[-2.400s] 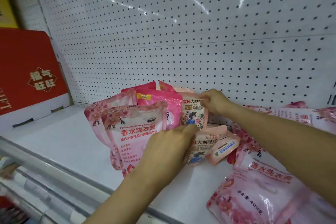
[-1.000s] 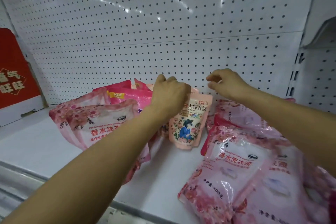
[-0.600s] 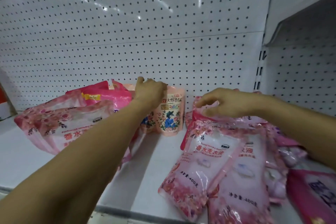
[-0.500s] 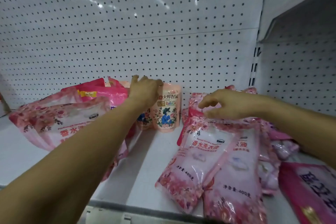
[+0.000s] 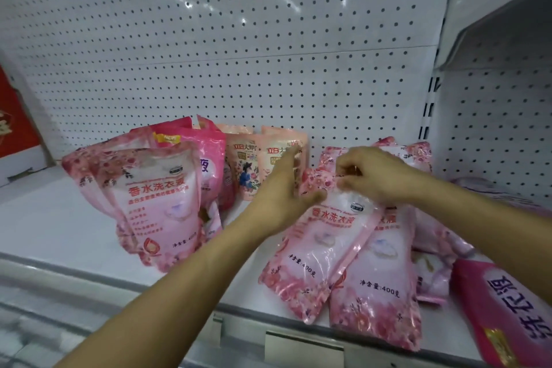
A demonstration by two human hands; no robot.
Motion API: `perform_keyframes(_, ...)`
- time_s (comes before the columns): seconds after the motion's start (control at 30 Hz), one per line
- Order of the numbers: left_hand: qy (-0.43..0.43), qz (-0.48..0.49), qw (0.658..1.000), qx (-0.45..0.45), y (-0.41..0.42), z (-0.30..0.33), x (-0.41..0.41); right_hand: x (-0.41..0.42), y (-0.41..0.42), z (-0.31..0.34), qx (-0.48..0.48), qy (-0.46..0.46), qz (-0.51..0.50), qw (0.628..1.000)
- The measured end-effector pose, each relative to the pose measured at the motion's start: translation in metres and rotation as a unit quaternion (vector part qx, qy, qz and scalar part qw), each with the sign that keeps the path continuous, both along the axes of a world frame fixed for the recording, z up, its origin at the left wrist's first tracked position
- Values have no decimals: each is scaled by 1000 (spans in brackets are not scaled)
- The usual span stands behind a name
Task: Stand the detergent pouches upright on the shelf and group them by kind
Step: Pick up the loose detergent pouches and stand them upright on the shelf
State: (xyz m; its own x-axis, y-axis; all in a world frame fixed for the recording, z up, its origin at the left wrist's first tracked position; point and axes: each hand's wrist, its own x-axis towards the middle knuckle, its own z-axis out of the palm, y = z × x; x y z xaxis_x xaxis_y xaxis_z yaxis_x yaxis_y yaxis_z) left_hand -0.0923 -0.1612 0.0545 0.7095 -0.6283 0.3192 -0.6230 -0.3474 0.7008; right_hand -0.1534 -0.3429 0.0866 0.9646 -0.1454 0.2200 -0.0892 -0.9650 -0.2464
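A pale pink floral pouch [image 5: 324,251] lies slanted on the white shelf [image 5: 53,224], on top of another flat pouch [image 5: 376,293]. My right hand [image 5: 373,176] pinches its top edge. My left hand [image 5: 283,194] touches the pouch's upper left side with loose fingers. To the left stand upright floral pouches [image 5: 155,203], a brighter pink pouch [image 5: 206,158] behind them, and two small peach pouches [image 5: 257,164] against the pegboard.
More pink pouches [image 5: 430,236] lie heaped at the right, with a magenta pouch [image 5: 507,308] lying at the front right corner. A white pegboard wall [image 5: 239,54] backs the shelf. A red box [image 5: 15,128] stands at far left. The shelf's front rail [image 5: 298,340] runs below.
My left hand left the small peach pouches and came right to the lying floral pouch. My right hand closed on that pouch's top edge. The view shifted slightly.
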Motion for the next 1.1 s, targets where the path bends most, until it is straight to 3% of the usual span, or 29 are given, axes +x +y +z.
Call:
perform_keyframes(0.07,23,18,998,-64,6,11,2,-3,12,7,-29,-61,11,998)
perform_keyframes(0.23,15,28,984,-175,27,37,14,4,40,26,8,-170,40,985)
perform_keyframes(0.33,-43,49,982,-177,37,54,20,13,46,37,102,-181,95,974)
perform_keyframes(0.47,-106,76,981,-144,40,78,36,15,33,47,245,-102,108,958)
perform_keyframes(0.6,-155,96,975,-125,31,99,60,26,1,26,112,5,18,994)
perform_keyframes(0.67,-166,115,973,-113,26,106,79,27,-5,13,105,62,-5,993)
perform_keyframes(0.77,-178,173,967,-56,27,114,111,25,-4,-6,44,169,-9,985)
perform_keyframes(0.87,-201,238,946,86,31,115,129,31,-7,-19,-20,179,-11,984)
perform_keyframes(1.1,-158,221,935,226,51,116,139,22,-6,-4,76,122,16,989)
